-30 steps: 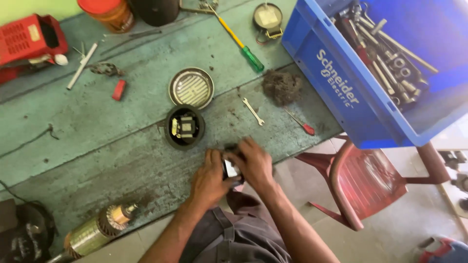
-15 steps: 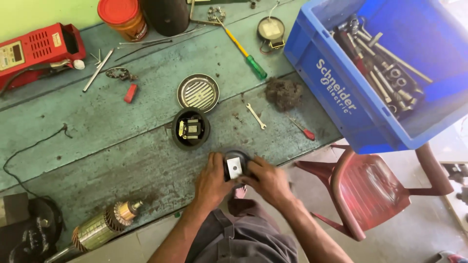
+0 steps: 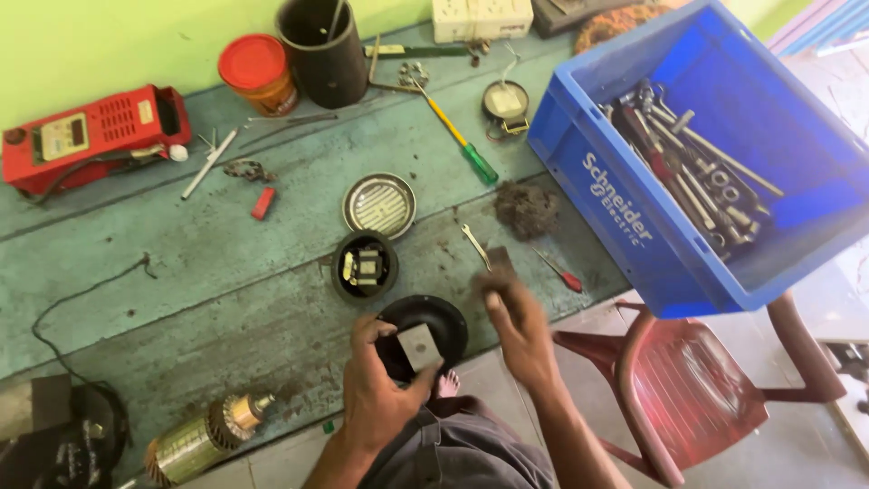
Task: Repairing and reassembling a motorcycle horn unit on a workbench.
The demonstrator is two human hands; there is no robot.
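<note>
My left hand (image 3: 378,394) grips a black round cover (image 3: 444,319) at the bench's front edge and presses a small grey square plate (image 3: 420,345) against it with the thumb. My right hand (image 3: 518,333) has come off the cover and is lifted to its right. Its fingertips pinch a small dark, blurred piece (image 3: 497,265), close to a small spanner (image 3: 473,244). Just behind the cover sits a black round housing with metal parts inside (image 3: 364,265), with a round ribbed metal lid (image 3: 379,205) beyond it.
A blue crate of spanners and sockets (image 3: 625,217) stands at the right on a red plastic chair (image 3: 697,398). On the green bench lie a small red screwdriver (image 3: 561,273), a dark fibre clump (image 3: 527,208), a yellow-green screwdriver (image 3: 458,138), a red meter (image 3: 90,136) and a motor armature (image 3: 204,439).
My right hand let go of the black cover and moved up and right toward the spanner. The left hand alone now holds the cover and plate. The camera view shifted downward.
</note>
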